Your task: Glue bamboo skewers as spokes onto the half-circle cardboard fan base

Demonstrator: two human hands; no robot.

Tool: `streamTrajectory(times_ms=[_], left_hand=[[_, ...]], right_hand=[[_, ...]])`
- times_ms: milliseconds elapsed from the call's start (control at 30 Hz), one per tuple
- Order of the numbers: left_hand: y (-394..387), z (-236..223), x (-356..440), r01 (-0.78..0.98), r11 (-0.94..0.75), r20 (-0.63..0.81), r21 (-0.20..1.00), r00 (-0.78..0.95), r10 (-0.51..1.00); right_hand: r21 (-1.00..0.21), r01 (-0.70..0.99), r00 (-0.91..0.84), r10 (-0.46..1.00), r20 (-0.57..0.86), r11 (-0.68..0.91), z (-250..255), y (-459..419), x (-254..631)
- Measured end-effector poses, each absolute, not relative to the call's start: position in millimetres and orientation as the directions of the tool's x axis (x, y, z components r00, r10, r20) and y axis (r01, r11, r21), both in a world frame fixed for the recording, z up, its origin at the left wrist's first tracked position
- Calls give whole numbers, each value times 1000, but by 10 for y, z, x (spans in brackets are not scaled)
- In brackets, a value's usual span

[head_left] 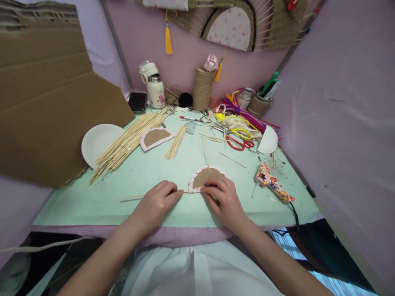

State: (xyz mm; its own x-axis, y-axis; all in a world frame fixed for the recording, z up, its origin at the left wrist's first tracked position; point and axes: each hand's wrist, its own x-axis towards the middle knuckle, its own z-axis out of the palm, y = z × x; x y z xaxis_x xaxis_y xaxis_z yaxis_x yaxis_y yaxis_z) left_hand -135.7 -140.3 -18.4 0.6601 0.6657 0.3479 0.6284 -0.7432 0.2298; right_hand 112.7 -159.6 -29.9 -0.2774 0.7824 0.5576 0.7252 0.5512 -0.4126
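White clothing (pixel 197 273) fills the lower edge of view, closest to the camera, with a bare forearm on either side. Left hand (pixel 159 204): thumb and fingers closed round a thin wooden stick (pixel 131 198), which lies roughly level and shows beyond the hand on both sides. Right hand (pixel 224 201): fingers bent, thumb and fingertips pinching the straight edge of a cardboard half-disc (pixel 204 178); whether they also hold the stick's end, cannot tell. Half-disc location: on the pale green table (pixel 154 216), ahead of and between the hands, straight edge toward the person, curved rim bound in patterned white fabric. Stick's inner end meets the near left corner of this edge; fixing not discernible.

Surroundings: second half-disc (pixel 156 137), similarly bound, farther back to the left, between a large stick bundle (pixel 123 144) and a smaller one (pixel 176 142). Floral-patterned glue gun (pixel 273 183) at right; red-handled scissors (pixel 236 143) behind it.
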Motion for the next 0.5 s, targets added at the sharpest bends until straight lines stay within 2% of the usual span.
streamTrajectory(times_ms=[500], left_hand=[[-1409,-181,-1363,640,-725,316,256,653,688]], right_hand=[[-430,724,-276,798,535,539,-316,-1596,1129]])
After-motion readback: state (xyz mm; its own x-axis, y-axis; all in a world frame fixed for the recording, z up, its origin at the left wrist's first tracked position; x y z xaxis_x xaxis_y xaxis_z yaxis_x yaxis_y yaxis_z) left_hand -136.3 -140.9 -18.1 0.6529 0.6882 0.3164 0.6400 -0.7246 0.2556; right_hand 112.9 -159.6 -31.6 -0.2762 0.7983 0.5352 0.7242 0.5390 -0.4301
